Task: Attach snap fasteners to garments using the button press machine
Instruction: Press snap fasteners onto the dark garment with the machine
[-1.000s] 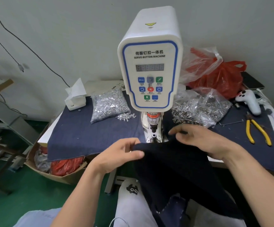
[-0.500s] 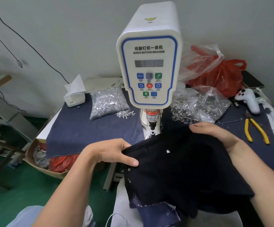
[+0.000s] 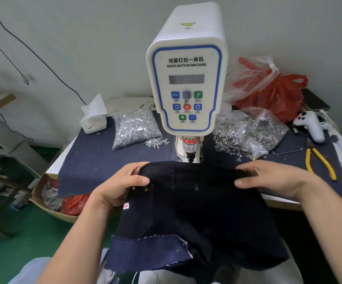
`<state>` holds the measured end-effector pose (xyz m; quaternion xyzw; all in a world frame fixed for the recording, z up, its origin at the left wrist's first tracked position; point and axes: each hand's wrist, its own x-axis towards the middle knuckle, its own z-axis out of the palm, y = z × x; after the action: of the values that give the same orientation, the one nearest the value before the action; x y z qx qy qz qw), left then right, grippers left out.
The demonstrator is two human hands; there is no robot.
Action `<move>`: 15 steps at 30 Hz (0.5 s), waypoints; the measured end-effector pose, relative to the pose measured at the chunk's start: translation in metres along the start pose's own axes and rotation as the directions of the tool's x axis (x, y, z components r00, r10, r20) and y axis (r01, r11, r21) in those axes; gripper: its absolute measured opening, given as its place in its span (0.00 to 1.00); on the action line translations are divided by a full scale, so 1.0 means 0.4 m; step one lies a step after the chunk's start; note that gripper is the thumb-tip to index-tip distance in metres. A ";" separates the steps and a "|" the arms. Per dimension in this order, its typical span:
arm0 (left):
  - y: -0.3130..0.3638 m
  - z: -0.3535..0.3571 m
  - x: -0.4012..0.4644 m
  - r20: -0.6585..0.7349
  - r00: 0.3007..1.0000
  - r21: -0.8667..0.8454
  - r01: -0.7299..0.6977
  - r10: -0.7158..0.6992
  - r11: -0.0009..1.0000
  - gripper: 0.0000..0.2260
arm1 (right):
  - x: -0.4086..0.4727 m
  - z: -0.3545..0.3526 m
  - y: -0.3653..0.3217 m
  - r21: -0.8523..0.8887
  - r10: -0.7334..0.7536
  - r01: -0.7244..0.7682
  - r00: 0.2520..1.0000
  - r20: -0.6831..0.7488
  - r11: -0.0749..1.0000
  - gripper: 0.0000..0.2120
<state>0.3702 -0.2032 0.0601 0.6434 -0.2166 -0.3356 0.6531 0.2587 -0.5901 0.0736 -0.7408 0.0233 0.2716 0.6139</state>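
Note:
A dark navy garment [image 3: 202,212] is stretched flat in front of the white servo button machine [image 3: 186,85]. My left hand [image 3: 123,183] pinches its upper left edge beside two small metal snaps [image 3: 139,188]. At the upper right edge my right hand [image 3: 272,178] grips the fabric. The machine's press head [image 3: 190,152] stands just behind the garment's top edge. A lighter denim piece [image 3: 147,255] with one snap hangs at the garment's lower left. Two bags of silver fasteners lie beside the machine, one at the left [image 3: 135,128] and one at the right [image 3: 252,136].
Dark denim cloth [image 3: 96,156] covers the table. Yellow-handled pliers [image 3: 319,162] and a white controller [image 3: 311,125] lie at the right. Red plastic bags [image 3: 276,93] sit behind. A tissue box [image 3: 94,119] stands at the back left, and a cardboard box [image 3: 51,206] sits on the floor.
Both hands spread the garment wider and turned it, so its snap-bearing edge and the lighter denim piece now show. The right hand moved from the middle to the right edge.

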 end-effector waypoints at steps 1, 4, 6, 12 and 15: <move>0.000 -0.003 -0.006 -0.002 1.000 -0.028 0.005 -0.005 1.000 0.25 | -0.013 0.001 -0.013 -0.180 -0.013 0.010 1.000 -0.018 0.984 0.16; 0.012 0.002 -0.020 0.013 0.999 0.244 0.042 -0.047 0.969 0.15 | -0.028 0.010 -0.034 -0.659 0.009 -0.167 0.972 -0.236 0.734 0.10; 0.017 0.006 -0.017 0.014 0.994 0.660 0.074 -0.110 0.747 0.06 | -0.021 0.037 -0.033 -0.707 -0.005 -0.249 0.941 -0.337 0.662 0.11; -0.058 0.021 -0.042 -0.415 0.892 0.907 0.421 -0.177 0.000 0.12 | -0.038 0.083 -0.005 -0.328 -0.039 -0.074 0.945 -0.326 0.942 0.24; -0.110 -0.009 -0.107 -0.531 0.839 0.838 0.541 -0.122 0.074 0.13 | -0.051 0.101 0.030 -0.010 0.020 -0.024 0.949 -0.314 1.000 0.31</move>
<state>0.3366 -0.1679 0.0230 0.9825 -0.1132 -0.1475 0.0124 0.2218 -0.5618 0.0676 -0.7785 0.1268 0.1574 0.5942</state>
